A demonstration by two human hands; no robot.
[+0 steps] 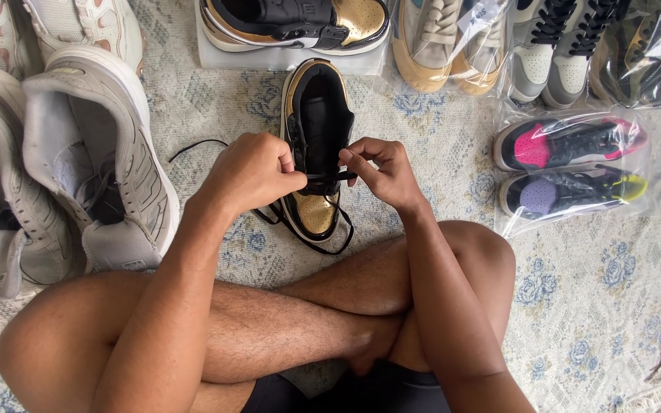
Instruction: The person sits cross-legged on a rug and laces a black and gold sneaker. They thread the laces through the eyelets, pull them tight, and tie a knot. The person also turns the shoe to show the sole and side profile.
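The patterned carpet (598,306) carries everything, with grey sneakers (93,160) to the left and bagged pairs (568,164) to the right. In the middle, just ahead of the crossed legs, lies the black and gold sneaker (317,145), toe towards the person. The left hand (250,172) and right hand (380,172) each pinch the black lace (329,177) drawn across the eyelets. Judging from this, keeping both ends level and the lace flat, untwisted, would lace it neatly
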